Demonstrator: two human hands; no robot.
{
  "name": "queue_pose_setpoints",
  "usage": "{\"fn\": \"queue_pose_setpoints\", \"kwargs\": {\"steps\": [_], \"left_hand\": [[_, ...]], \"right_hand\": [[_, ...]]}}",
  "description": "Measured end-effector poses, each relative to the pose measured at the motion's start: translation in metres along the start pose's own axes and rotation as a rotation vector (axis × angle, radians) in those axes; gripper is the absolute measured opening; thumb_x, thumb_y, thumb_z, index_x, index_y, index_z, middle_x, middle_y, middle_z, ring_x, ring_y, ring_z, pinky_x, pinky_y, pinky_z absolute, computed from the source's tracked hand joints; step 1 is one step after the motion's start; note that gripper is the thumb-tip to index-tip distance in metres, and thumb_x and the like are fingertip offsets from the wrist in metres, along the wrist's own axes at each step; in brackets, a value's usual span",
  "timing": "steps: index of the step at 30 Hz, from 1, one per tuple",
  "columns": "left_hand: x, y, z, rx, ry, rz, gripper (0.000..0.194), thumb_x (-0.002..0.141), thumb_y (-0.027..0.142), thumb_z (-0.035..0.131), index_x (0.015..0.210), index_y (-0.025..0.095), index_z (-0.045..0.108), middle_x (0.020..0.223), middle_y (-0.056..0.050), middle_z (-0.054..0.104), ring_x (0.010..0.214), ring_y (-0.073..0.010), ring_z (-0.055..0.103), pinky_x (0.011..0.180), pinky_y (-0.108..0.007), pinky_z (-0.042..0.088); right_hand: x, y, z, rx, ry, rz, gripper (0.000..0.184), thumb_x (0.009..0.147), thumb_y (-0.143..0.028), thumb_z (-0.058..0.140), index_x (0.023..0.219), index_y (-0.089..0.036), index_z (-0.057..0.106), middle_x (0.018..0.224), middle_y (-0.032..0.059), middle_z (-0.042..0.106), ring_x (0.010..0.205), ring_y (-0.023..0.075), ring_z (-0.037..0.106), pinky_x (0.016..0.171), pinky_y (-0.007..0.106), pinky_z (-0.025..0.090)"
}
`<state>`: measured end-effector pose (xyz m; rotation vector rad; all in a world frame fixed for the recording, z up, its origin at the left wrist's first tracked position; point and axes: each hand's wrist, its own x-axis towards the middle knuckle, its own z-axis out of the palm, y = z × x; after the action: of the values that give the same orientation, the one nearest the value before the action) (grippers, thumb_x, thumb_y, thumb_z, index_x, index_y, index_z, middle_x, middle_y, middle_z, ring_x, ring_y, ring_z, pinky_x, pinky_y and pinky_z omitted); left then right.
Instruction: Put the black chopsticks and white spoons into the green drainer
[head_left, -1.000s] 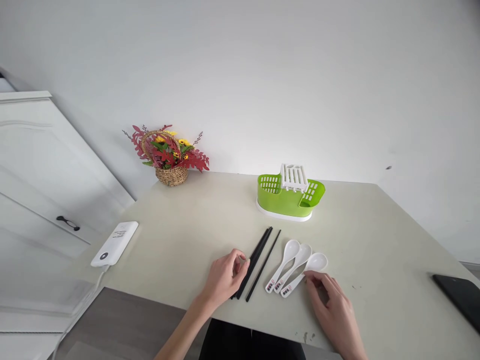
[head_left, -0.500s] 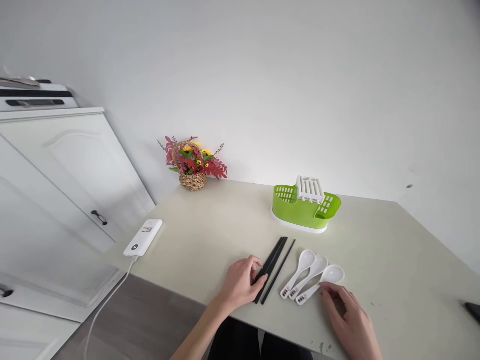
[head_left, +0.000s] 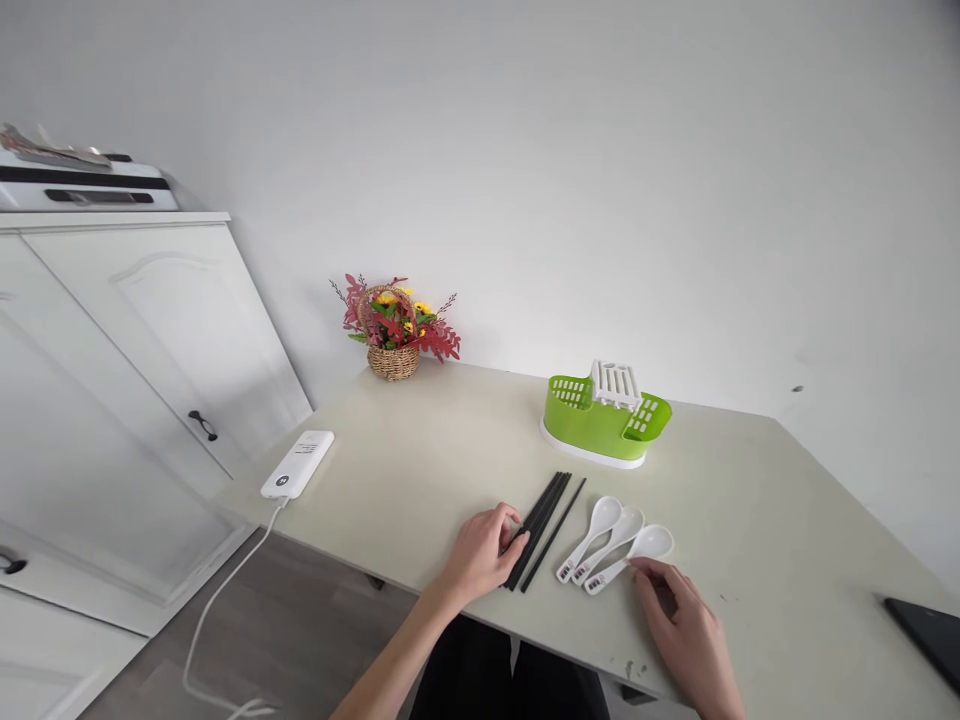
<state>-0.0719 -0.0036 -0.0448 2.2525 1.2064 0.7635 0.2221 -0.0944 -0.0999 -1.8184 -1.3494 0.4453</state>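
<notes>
My left hand rests on the table with its thumb and curled fingers closed around a bundle of black chopsticks. One more black chopstick lies just right of the bundle, apart from it. Three white spoons with printed labels on their handle ends lie side by side: a left spoon, a middle spoon and a right spoon. At the neck of the right spoon, the thumb and forefinger of my right hand pinch together. Its other fingers are curled and partly hidden.
Behind the spoons stands a green caddy with a white slatted top. A flower basket is near the wall. A white power bank with a cable lies at the left edge, by white cabinets. A black flat object lies far right.
The view has shifted slightly, and more of the black object at the right now shows. Both hands keep nearly the same places on the chopsticks and the right spoon.
</notes>
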Motion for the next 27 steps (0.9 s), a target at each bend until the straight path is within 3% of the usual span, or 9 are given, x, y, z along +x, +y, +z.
{"fn": "queue_pose_setpoints", "kwargs": {"steps": [12, 19, 27], "left_hand": [[0.001, -0.005, 0.002, -0.049, 0.02, -0.032, 0.005, 0.099, 0.026, 0.052, 0.103, 0.024, 0.054, 0.072, 0.004, 0.054, 0.067, -0.0161, 0.058, 0.069, -0.028, 0.047], [0.001, -0.009, 0.005, -0.007, 0.158, -0.073, 0.005, 0.094, 0.021, 0.058, 0.098, 0.024, 0.059, 0.074, 0.003, 0.059, 0.074, -0.0172, 0.061, 0.09, -0.036, 0.051], [0.003, -0.015, 0.008, 0.039, 0.285, -0.122, 0.016, 0.087, 0.02, 0.065, 0.101, 0.024, 0.058, 0.095, -0.004, 0.066, 0.094, -0.023, 0.066, 0.091, -0.041, 0.054]], "right_hand": [[-0.001, -0.002, -0.001, 0.003, -0.018, 0.026, 0.037, 0.093, -0.059, 0.051, 0.108, -0.031, 0.07, 0.114, 0.0036, 0.076, 0.101, 0.0265, 0.07, 0.086, 0.037, 0.052], [-0.001, 0.002, 0.0, 0.001, -0.013, 0.015, 0.037, 0.093, -0.059, 0.052, 0.107, -0.031, 0.071, 0.113, 0.0041, 0.076, 0.103, 0.0269, 0.07, 0.086, 0.037, 0.052], [-0.002, -0.003, -0.002, 0.009, -0.006, -0.032, 0.035, 0.096, -0.055, 0.05, 0.108, -0.028, 0.07, 0.112, 0.0055, 0.076, 0.103, 0.027, 0.07, 0.087, 0.037, 0.052]]}}
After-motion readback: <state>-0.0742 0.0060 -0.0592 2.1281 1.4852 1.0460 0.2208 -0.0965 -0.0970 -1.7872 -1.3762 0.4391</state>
